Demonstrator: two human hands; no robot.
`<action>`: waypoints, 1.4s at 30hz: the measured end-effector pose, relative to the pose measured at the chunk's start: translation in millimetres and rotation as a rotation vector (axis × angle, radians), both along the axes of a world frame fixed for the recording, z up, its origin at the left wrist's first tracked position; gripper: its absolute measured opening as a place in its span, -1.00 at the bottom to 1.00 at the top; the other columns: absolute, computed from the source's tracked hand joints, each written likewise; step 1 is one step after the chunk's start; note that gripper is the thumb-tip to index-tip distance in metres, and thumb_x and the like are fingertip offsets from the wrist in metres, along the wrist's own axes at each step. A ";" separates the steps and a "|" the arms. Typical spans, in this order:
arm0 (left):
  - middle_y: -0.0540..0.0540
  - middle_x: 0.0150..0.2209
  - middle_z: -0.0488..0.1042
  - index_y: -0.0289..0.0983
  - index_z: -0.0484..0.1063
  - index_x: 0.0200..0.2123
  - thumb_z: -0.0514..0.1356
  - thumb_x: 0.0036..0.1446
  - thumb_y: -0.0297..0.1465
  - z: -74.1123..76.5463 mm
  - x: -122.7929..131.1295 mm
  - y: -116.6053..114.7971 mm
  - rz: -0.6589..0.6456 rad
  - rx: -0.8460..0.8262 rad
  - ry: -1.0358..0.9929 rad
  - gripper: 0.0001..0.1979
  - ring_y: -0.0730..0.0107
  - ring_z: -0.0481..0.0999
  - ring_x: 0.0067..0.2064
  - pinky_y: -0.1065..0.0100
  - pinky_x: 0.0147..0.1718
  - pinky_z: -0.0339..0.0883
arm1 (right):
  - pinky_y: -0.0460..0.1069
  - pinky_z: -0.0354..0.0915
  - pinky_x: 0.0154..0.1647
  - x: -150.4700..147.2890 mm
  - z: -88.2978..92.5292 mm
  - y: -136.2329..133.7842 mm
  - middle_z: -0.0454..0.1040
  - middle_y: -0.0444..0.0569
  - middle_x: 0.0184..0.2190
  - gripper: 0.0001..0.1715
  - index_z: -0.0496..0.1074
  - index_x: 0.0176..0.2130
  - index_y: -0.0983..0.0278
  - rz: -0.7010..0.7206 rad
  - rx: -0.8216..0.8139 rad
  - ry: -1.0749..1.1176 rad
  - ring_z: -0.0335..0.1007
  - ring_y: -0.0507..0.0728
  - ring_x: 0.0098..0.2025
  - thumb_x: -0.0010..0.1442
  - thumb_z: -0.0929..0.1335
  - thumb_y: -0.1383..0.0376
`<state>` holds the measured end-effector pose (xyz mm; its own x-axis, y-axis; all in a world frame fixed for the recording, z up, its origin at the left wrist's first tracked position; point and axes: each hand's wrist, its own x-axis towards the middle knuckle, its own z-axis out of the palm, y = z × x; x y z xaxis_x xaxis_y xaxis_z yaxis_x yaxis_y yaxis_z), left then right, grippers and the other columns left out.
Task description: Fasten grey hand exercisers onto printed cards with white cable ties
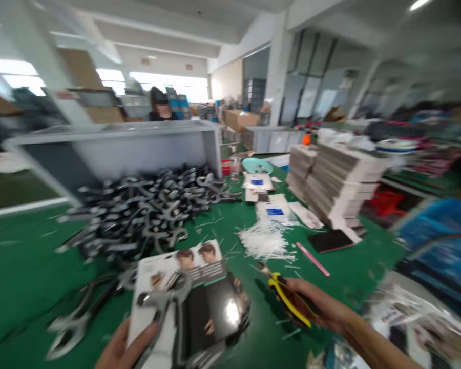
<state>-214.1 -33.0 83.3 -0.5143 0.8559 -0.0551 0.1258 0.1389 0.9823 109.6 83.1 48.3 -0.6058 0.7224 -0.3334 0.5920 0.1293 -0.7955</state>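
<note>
Your left hand [128,346] is curled closed near the bench's near edge, left of centre, its thumb pressed over one arm of a gray jointed tool [159,300] lying against a printed card [146,271]. The tool looks smooth and gray with darker parts, its arms curving to a rounded loop at the top; blur hides the finer joints. The card is white along its left side and top, with small photos and a gray text band, and a glossy black area with bright glare on the right. You can't tell here whether tool and card are fastened together.

Your right hand [309,300] is wrapped around pliers [288,307] with yellow-and-black handles, right of the card and apart from it. Their tip points toward the far left; how far their jaws are parted is unclear.

Beyond the pliers lies a loose heap of white cable ties [267,241], with a pink pen-like stick [313,260] and a black phone [330,240] toward the bench's right edge. Stacked cardboard [334,177] stands behind the phone. Toward the bench's left edge, a pile of similar gray-and-black tools [146,215] spills from a gray crate [149,148] tipped on its side.
</note>
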 end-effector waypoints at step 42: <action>-0.02 -0.12 0.52 -0.15 0.35 0.08 0.36 0.05 -0.32 19.8 -36.4 -5.0 -0.178 -0.023 -0.263 -0.49 0.35 0.48 -0.23 0.41 -0.26 0.34 | -0.21 0.03 -0.72 -122.0 69.5 28.4 0.36 -0.21 -0.51 -0.51 0.30 -0.05 0.29 0.488 -0.869 0.060 0.05 -0.13 -0.69 0.25 0.34 -0.03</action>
<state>-250.6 -38.0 103.2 -0.3217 0.9282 -0.1867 -0.1079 0.1600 0.9812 -12.4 111.5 117.8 -0.8045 -0.0899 -0.5871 0.5847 -0.2937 -0.7562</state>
